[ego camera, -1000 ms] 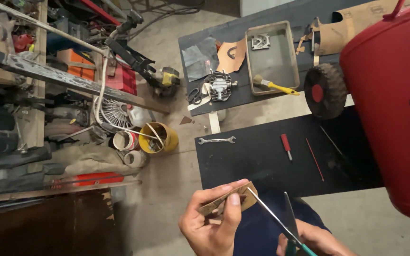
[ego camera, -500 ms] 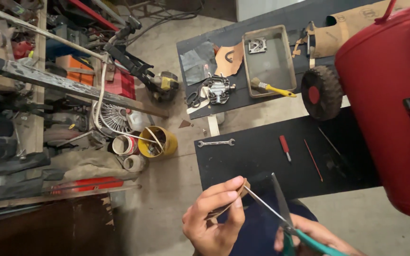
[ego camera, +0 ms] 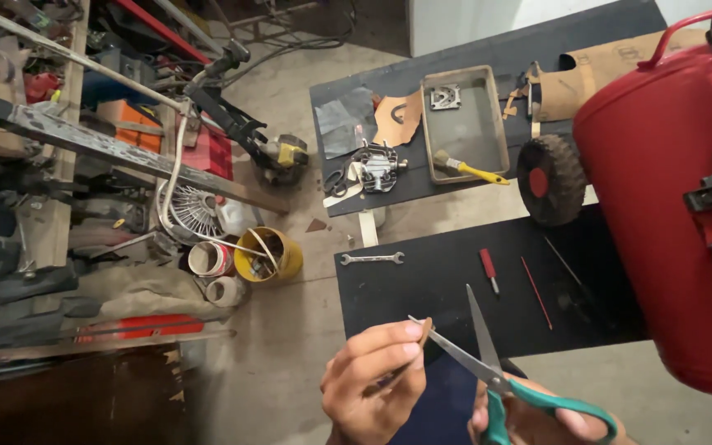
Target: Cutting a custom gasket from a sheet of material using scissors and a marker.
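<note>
**Scissors blades spread at a brown scrap pinched in the left hand**

A large red metal tank (ego camera: 661,206) fills the right side of the head view, with a black rubber wheel with a red hub (ego camera: 547,180) at its lower left. Beside the wheel, a dark tabletop (ego camera: 488,45) carries a shallow grey metal tray (ego camera: 500,140), a yellow-handled paintbrush (ego camera: 465,168) propped on the tray's near rim and a small grey engine part (ego camera: 378,166). Nearer the person lies a flat black mat (ego camera: 422,288) holding a steel double-ended spanner (ego camera: 372,259), a red-handled screwdriver (ego camera: 489,269) and a thin red rod (ego camera: 536,292). A yellow bucket (ego camera: 270,255) stands on the concrete floor to the left.

At the bottom edge, the left hand (ego camera: 372,383) has its grip clenched, thumb and forefinger pinching a small thin brown piece of material (ego camera: 425,331) that is seen edge-on and sticks up just above the fingertips. The right hand (ego camera: 537,422) grasps the green-handled steel scissors (ego camera: 488,363), fingers through the loops. The blades are spread, the lower one touching the brown piece from the right, the upper one pointing up and away from it.
</note>
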